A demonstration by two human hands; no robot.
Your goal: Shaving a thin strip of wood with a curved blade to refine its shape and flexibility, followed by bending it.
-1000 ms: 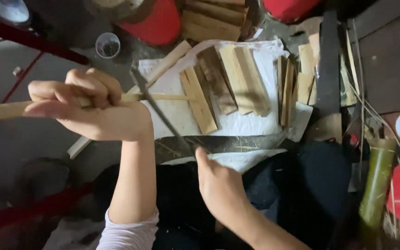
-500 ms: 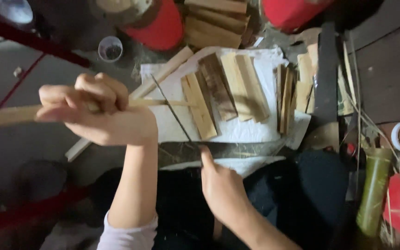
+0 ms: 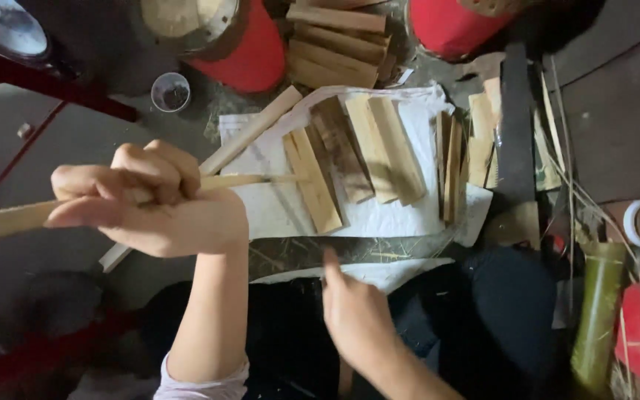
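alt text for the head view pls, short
Looking down, the left hand grips a long pale bamboo strip held level, while the right hand rests low near the lap. Beyond lie flat bamboo slats on a white cloth.

Left hand (image 3: pixel 150 204) raised, fingers (image 3: pixel 124 185) curled in a fist; right hand (image 3: pixel 357 315) low, fingers extended forward.

We see a pale bamboo strip (image 3: pixel 9 221), long and thin. It lies level, its narrow tip over the white cloth (image 3: pixel 401 215). Flat bamboo slats (image 3: pixel 312 181) rest there side by side.
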